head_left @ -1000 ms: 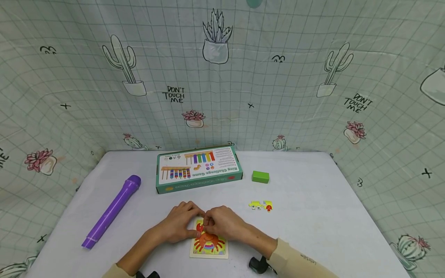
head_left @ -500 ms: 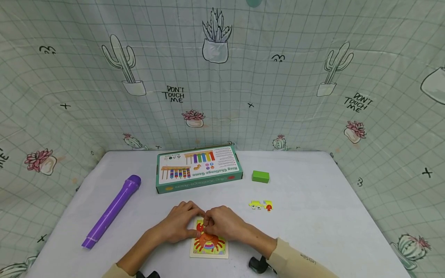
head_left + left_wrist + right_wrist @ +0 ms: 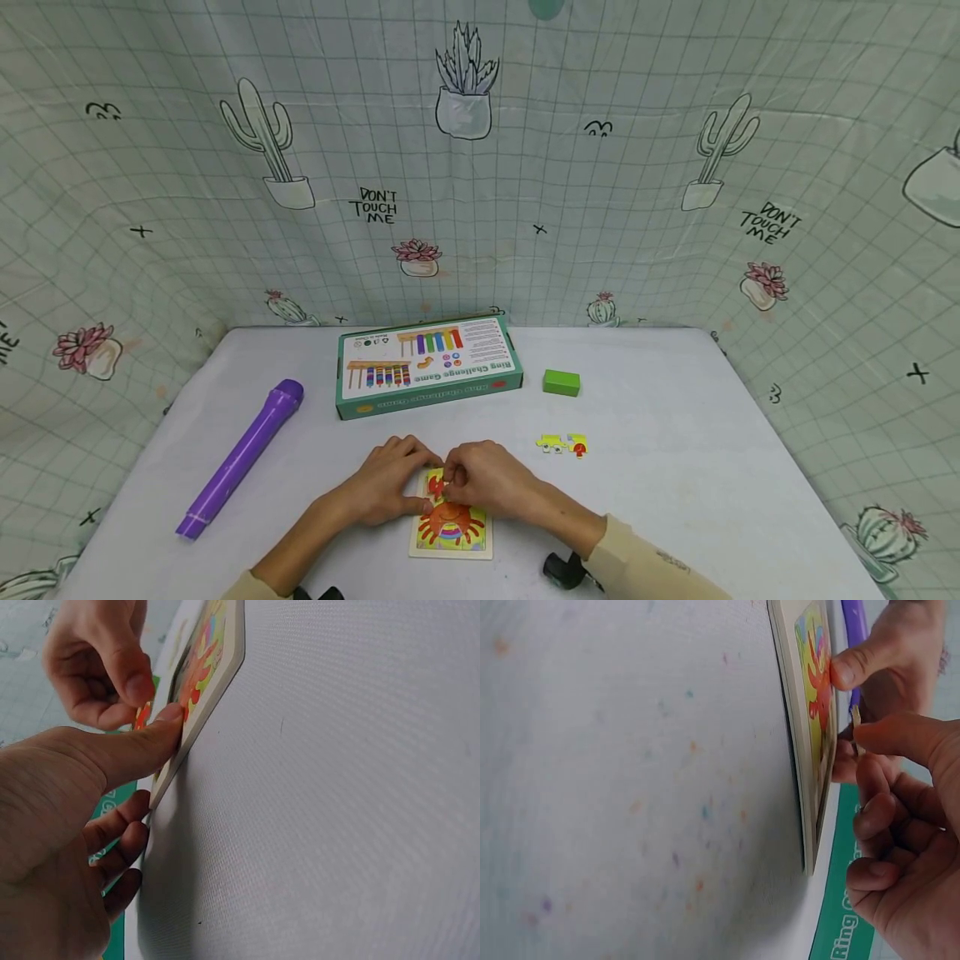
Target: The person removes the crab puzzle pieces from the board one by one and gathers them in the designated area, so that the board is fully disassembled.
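A square wooden puzzle board [image 3: 452,552] with a crab picture lies near the table's front edge. My left hand [image 3: 382,483] grips the board's left side, its thumb on the edge in the left wrist view [image 3: 142,750]. Between the thumb and index finger of my right hand [image 3: 495,482] is a small puzzle piece [image 3: 856,720], tilted just above the board; the left wrist view shows red and yellow on this piece [image 3: 142,715]. The board's upper right part is hidden under my right hand.
Two yellow puzzle pieces [image 3: 552,443] [image 3: 577,445] lie right of the board. Behind them stands a green block [image 3: 562,382]. A green game box [image 3: 431,367] lies at the back, and a purple tube [image 3: 242,458] is at the left. A black object [image 3: 562,571] is by my right sleeve.
My right hand has lifted and shifted slightly to the right, with the piece pinched in it. My left hand has stayed at the board.
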Tool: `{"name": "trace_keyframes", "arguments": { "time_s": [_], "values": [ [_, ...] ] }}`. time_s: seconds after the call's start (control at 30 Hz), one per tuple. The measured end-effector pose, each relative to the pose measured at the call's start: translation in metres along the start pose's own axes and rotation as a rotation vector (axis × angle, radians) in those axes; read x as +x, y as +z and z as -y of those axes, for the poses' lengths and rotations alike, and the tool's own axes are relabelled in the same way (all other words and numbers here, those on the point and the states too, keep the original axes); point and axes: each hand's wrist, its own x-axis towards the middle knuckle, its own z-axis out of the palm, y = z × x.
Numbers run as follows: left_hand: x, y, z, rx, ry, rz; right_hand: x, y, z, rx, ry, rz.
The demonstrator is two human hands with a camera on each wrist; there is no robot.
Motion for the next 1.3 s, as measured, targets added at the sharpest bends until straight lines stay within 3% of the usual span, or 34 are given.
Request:
{"name": "trace_keyframes", "arguments": {
  "time_s": [0.5,1.3],
  "values": [
    [0.001,-0.001,-0.001,-0.021,-0.004,0.001,-0.012,-0.016,-0.020,0.003,0.031,-0.089],
    [0.002,0.000,-0.002,-0.016,-0.009,0.007,-0.037,-0.059,-0.075,-0.058,0.183,-0.217]
  ]
}}
